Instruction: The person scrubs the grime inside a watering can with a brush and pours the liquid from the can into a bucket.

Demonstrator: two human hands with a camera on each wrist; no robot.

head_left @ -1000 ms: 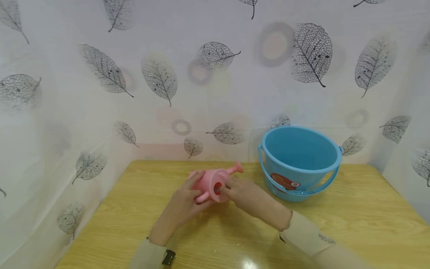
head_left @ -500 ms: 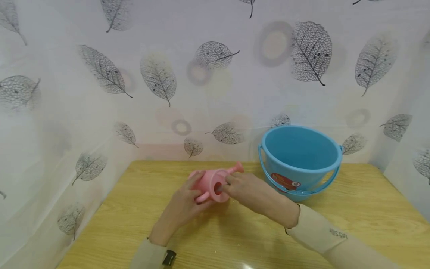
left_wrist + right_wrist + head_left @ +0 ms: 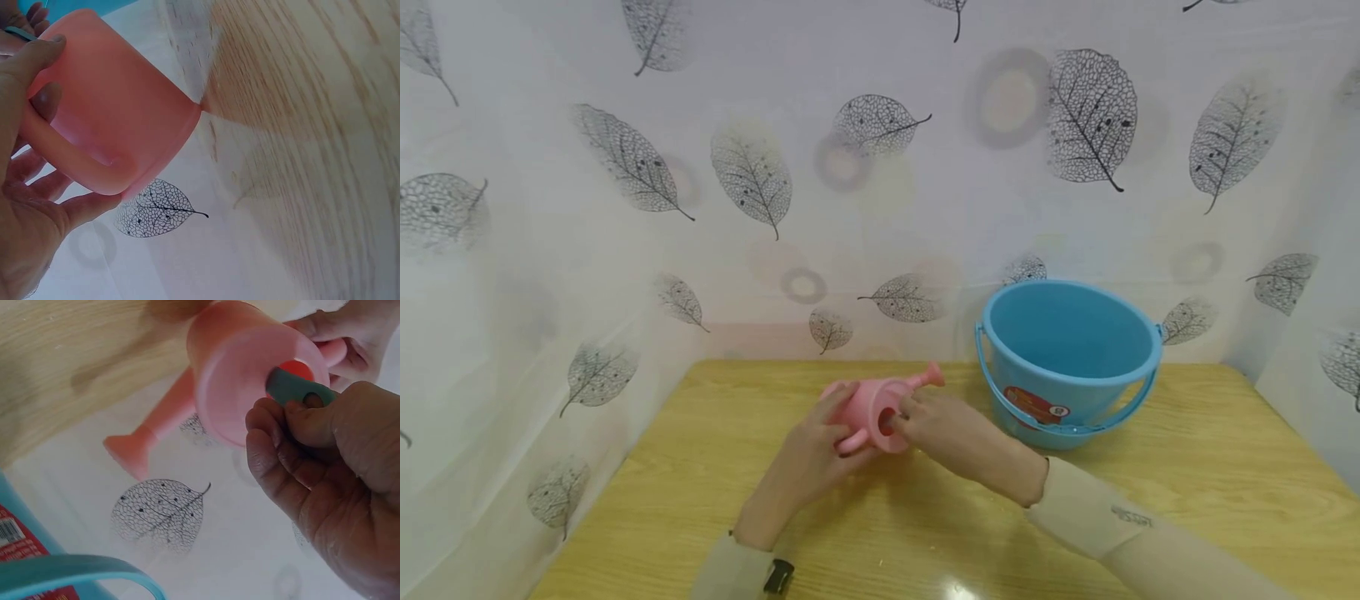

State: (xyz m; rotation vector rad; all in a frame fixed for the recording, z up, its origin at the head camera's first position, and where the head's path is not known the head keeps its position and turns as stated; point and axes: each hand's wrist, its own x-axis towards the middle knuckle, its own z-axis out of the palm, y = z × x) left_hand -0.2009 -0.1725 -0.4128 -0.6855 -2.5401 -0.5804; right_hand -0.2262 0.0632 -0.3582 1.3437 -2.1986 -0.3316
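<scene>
A small pink watering can (image 3: 863,402) lies tilted over the table, its opening facing me and its spout pointing right. My left hand (image 3: 808,450) grips it from the left, fingers and thumb spread about the body and the looped handle (image 3: 75,159). From the right, my right hand (image 3: 951,433) reaches to the can's opening. Between thumb and curled fingers it pinches a teal handle (image 3: 294,389) with a hole near its end. The handle's far end is hidden inside the can, so I cannot tell what tool it belongs to.
A blue bucket (image 3: 1071,333) with a red label stands at the back right, its carrying handle (image 3: 1000,400) hanging down in front. Behind the wooden table (image 3: 700,467) hangs a white sheet (image 3: 925,217) printed with grey leaves.
My right wrist and forearm swing outward to the right, then back left, while the fingers stay at the can's opening. The left hand, can and bucket keep their places.
</scene>
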